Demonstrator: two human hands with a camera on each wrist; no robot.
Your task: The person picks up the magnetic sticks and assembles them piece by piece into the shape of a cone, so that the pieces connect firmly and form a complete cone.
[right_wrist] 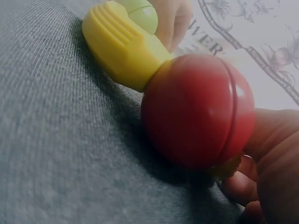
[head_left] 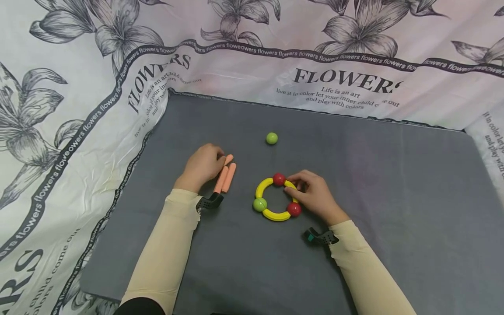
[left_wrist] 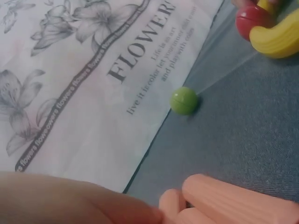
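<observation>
In the head view, a ring of yellow curved sticks (head_left: 277, 216), two red balls (head_left: 294, 209) and a green ball (head_left: 260, 204) lies on the grey mat. At the ring's right side my right hand (head_left: 315, 194) pinches one yellow curved stick between thumb and fingers. The right wrist view has a red ball (right_wrist: 196, 112) up close. To the left, my left hand (head_left: 202, 166) has its curled fingers on an orange stick (head_left: 229, 159), partly hidden by them. Two more orange sticks (head_left: 229, 178) lie side by side next to that hand.
A loose green ball (head_left: 271, 138) rests on the mat beyond the ring. The grey mat (head_left: 393, 197) lies over a white flower-printed cloth (head_left: 244, 70), which shows along its back and left edges. Each wrist wears a black strap (head_left: 210, 201).
</observation>
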